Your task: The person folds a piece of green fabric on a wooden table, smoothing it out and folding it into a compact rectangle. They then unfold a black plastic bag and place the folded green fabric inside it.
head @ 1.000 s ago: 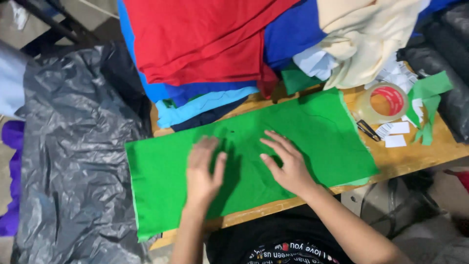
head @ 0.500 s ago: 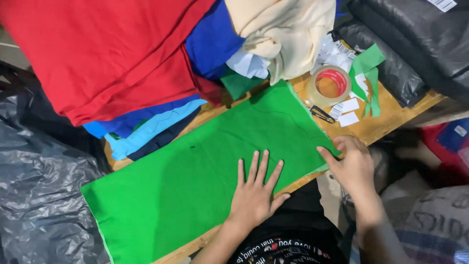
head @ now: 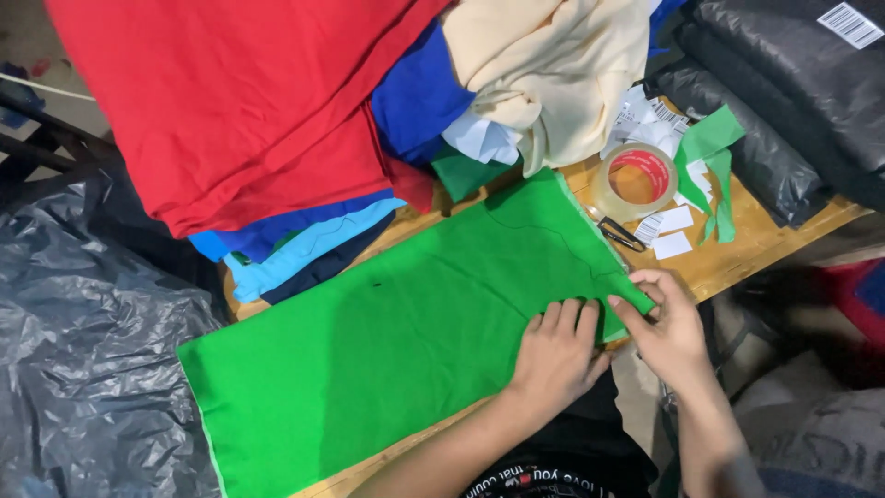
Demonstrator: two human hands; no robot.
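Observation:
A bright green piece of fabric (head: 406, 332) lies flat across the wooden table (head: 737, 254). My left hand (head: 558, 355) rests palm down on the cloth near its near right corner, fingers together. My right hand (head: 668, 327) is at that same right corner, with fingers curled on the cloth's edge; the grip itself is partly hidden.
A pile of folded red (head: 249, 101), blue (head: 419, 92), light blue and cream (head: 553, 65) fabrics fills the back of the table. A roll of clear tape (head: 638, 180), small scissors (head: 616, 232), white labels (head: 673, 242) and green scraps (head: 710, 152) lie at the right. Black plastic bags (head: 83, 360) sit left and right.
Both hands have slid rightward along the green cloth to its right corner. My left hand's fingers have closed together. The view has shifted with them.

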